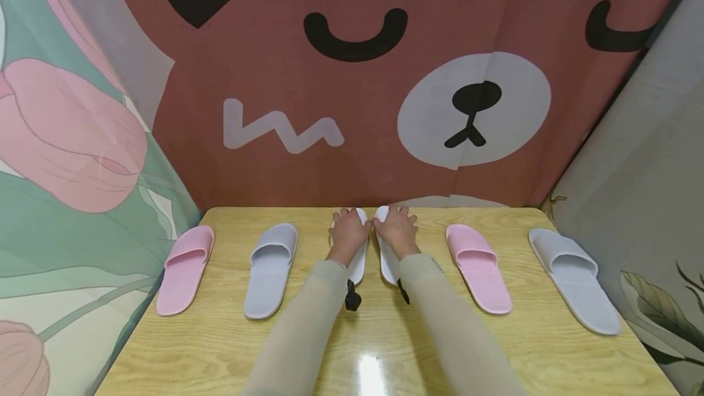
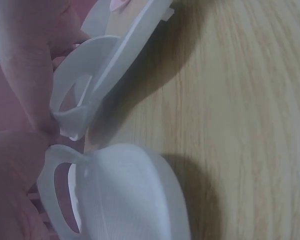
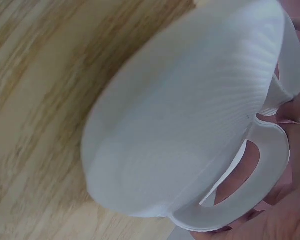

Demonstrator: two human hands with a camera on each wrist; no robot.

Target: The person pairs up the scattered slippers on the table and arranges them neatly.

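Note:
Side by side at the middle of the table's far edge are two white slippers. My left hand grips the left white slipper over its toe strap. The right white slipper is held the same way by my right hand. The thumbs meet between the two straps. In the left wrist view the left white slipper is nearer, with the tilted right white slipper above it. The right white slipper fills much of the right wrist view. Some fingers are hidden behind the straps.
On the wooden table, a pink slipper and a grey-white slipper lie to the left. Another pink slipper and grey-white slipper lie to the right. A red-brown bear curtain hangs behind the far edge.

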